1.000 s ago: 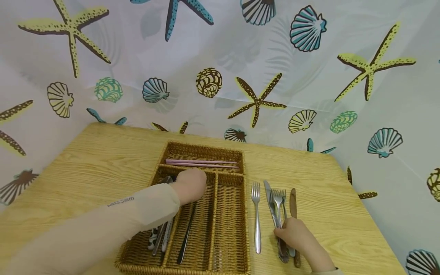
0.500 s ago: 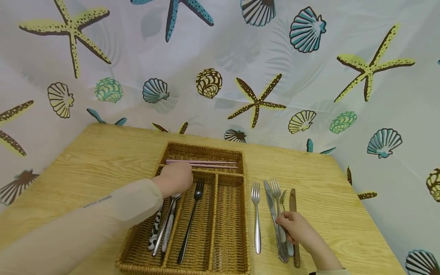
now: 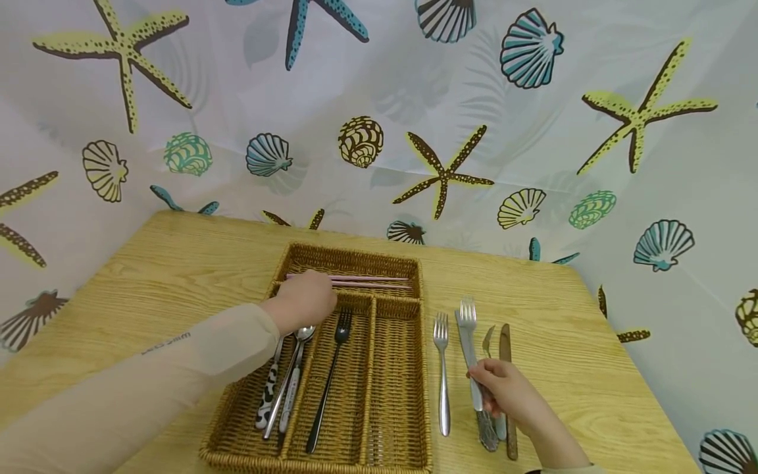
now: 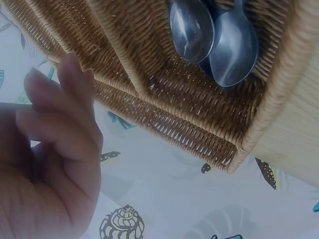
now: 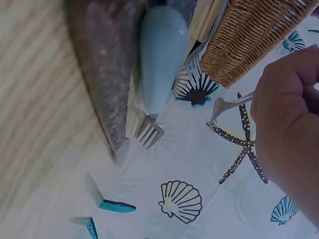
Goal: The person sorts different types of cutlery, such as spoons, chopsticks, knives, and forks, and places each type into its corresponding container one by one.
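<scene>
My left hand point(image 3: 304, 301), fingers loosely bent and holding nothing, hovers over the back left of a wicker cutlery basket point(image 3: 395, 375). Under and beside it lie several spoons point(image 4: 234, 47), one with a cow-print handle point(image 3: 264, 405), in the left compartment. A black fork point(image 3: 342, 329) rests in the middle compartment. My right hand point(image 3: 503, 392) pinches a silver fork point(image 3: 468, 316) by its handle, tines pointing away, overlapping a silver knife with an ornate handle point(image 3: 487, 433). Close by lie a fork with a pale blue handle point(image 5: 162, 59) and a brown-handled knife point(image 3: 505, 345).
Another silver fork point(image 3: 443, 395) lies on the wooden table between the basket and my right hand. Pink chopsticks point(image 3: 370, 283) sit in the basket's back compartment. A sheet printed with shells and starfish point(image 3: 331, 85) hangs behind and around the table.
My left hand has drawn back leftward, uncovering the black fork's head. My right hand has separated the silver fork from the pile and moved it left over the ornate knife.
</scene>
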### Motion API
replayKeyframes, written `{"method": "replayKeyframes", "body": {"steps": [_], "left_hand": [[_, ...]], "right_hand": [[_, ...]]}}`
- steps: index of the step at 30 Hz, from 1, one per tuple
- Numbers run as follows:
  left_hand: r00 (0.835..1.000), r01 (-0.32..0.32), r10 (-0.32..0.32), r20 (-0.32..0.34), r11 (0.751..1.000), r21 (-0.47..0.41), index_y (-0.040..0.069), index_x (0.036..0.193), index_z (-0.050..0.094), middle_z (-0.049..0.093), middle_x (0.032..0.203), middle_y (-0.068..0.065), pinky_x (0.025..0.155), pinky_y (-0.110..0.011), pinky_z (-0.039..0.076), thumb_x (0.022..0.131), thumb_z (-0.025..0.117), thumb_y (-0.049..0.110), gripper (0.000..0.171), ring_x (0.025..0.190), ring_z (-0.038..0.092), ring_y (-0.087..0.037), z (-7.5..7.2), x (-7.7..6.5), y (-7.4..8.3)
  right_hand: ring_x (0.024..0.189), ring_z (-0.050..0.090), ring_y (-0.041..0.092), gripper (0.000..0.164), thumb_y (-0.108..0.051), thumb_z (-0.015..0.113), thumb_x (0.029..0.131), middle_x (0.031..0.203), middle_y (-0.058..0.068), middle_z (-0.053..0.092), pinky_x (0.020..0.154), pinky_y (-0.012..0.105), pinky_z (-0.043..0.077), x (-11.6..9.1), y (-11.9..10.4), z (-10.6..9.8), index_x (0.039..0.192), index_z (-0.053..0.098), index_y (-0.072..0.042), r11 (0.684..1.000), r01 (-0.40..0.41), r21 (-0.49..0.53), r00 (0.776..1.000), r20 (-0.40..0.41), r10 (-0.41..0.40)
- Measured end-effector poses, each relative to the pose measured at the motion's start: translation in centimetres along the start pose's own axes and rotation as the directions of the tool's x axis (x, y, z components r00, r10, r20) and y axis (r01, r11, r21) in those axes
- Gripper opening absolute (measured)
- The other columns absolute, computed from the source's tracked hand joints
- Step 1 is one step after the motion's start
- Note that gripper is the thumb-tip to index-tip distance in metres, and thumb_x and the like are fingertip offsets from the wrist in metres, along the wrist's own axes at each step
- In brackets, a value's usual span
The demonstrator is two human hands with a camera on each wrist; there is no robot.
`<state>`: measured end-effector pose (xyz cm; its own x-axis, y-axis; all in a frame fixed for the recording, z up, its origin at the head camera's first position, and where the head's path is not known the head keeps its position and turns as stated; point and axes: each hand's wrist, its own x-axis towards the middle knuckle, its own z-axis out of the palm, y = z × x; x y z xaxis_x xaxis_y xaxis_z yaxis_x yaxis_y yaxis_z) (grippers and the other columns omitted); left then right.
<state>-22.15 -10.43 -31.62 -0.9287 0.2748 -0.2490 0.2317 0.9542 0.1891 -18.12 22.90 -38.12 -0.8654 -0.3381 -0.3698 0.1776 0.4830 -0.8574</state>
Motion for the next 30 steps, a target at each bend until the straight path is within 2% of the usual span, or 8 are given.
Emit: {"method": "replayKeyframes", "body": {"steps": [2, 4, 6, 9, 11, 15, 22, 30], "left_hand": [[1.000, 0.016, -0.017, -0.014, 0.998, -0.062, 0.012, 0.057, 0.048, 0.028, 0.047, 0.003, 0.040, -0.020, 0.018, 0.098, 0.042, 0.013, 0.042, 0.039, 0.018, -0.006, 0.1, 0.1, 0.1], [1.000, -0.014, 0.014, -0.013, 1.000, 0.004, 0.008, 0.066, 0.059, 0.030, 0.048, 0.001, 0.040, -0.021, 0.017, 0.098, 0.042, 0.012, 0.036, 0.040, 0.019, -0.006, 0.1, 0.2, 0.3], [1.000, -0.011, 0.011, -0.014, 1.000, -0.007, 0.005, 0.069, 0.061, 0.030, 0.048, 0.001, 0.040, -0.021, 0.018, 0.099, 0.043, 0.013, 0.036, 0.039, 0.019, -0.006, 0.1, 0.2, 0.4], [0.999, 0.005, -0.007, -0.034, 0.998, -0.068, 0.008, 0.059, 0.054, 0.028, 0.044, 0.003, 0.038, -0.020, 0.019, 0.099, 0.043, 0.016, 0.042, 0.037, 0.020, -0.007, 0.2, 0.2, 0.6], [0.998, 0.024, -0.034, -0.056, 0.986, -0.165, 0.013, 0.050, 0.041, 0.025, 0.041, 0.005, 0.037, -0.020, 0.020, 0.099, 0.042, 0.018, 0.049, 0.036, 0.020, -0.007, 0.2, 0.2, 0.7], [0.997, -0.010, -0.006, -0.079, 0.982, -0.190, 0.016, 0.046, 0.035, 0.024, 0.040, 0.006, 0.037, -0.020, 0.020, 0.098, 0.042, 0.018, 0.053, 0.036, 0.019, -0.007, 0.2, 0.2, 1.0], [0.998, -0.005, -0.009, -0.065, 0.977, -0.212, 0.016, 0.047, 0.036, 0.025, 0.041, 0.006, 0.038, -0.020, 0.021, 0.099, 0.042, 0.019, 0.052, 0.036, 0.022, -0.007, 0.3, 0.4, 1.6], [0.997, -0.009, -0.007, -0.072, 0.974, -0.226, 0.016, 0.047, 0.036, 0.025, 0.040, 0.005, 0.037, -0.020, 0.021, 0.098, 0.042, 0.019, 0.052, 0.036, 0.022, -0.008, 0.1, 0.3, 2.2]], "right_hand": [[0.045, 0.041, 0.000, 0.036, -0.022, 0.039, 0.100, 0.057, -0.006, 0.043, 0.043, 0.015, 0.037, 0.0, -0.2, 0.2, 0.105, 0.050, 0.012, 1.000, 0.011, 0.001, 1.000, 0.012, -0.011], [0.044, 0.041, 0.000, 0.035, -0.023, 0.039, 0.100, 0.057, -0.006, 0.044, 0.043, 0.016, 0.037, 0.0, -0.4, 0.4, 0.102, 0.050, 0.011, 1.000, 0.016, 0.007, 1.000, 0.021, -0.016], [0.044, 0.041, 0.001, 0.034, -0.023, 0.040, 0.100, 0.057, -0.005, 0.044, 0.042, 0.016, 0.037, -0.1, -0.6, 0.6, 0.098, 0.051, 0.009, 1.000, 0.022, 0.012, 0.999, 0.026, -0.022], [0.043, 0.040, 0.001, 0.032, -0.024, 0.041, 0.100, 0.056, -0.006, 0.043, 0.042, 0.016, 0.037, -0.1, -0.8, 0.9, 0.094, 0.050, 0.006, 0.999, 0.028, 0.015, 0.999, 0.030, -0.029], [0.042, 0.040, 0.001, 0.032, -0.023, 0.041, 0.100, 0.055, -0.006, 0.042, 0.041, 0.015, 0.036, -0.2, -1.0, 1.1, 0.094, 0.050, 0.006, 0.999, 0.035, 0.015, 0.999, 0.033, -0.036], [0.043, 0.041, 0.001, 0.031, -0.023, 0.041, 0.100, 0.055, -0.006, 0.042, 0.042, 0.015, 0.036, -0.3, -1.5, 1.7, 0.095, 0.051, 0.006, 0.999, 0.044, 0.024, 0.998, 0.034, -0.045], [0.042, 0.040, 0.002, 0.024, -0.022, 0.042, 0.100, 0.053, -0.006, 0.040, 0.042, 0.016, 0.035, -0.4, -2.7, 3.1, 0.082, 0.046, -0.005, 0.997, 0.050, 0.051, 0.996, 0.066, -0.054], [0.040, 0.040, 0.003, 0.024, -0.022, 0.044, 0.099, 0.051, -0.007, 0.040, 0.042, 0.016, 0.036, -0.2, -3.6, 4.5, 0.083, 0.047, -0.004, 0.996, 0.068, 0.051, 0.994, 0.085, -0.072]]}}
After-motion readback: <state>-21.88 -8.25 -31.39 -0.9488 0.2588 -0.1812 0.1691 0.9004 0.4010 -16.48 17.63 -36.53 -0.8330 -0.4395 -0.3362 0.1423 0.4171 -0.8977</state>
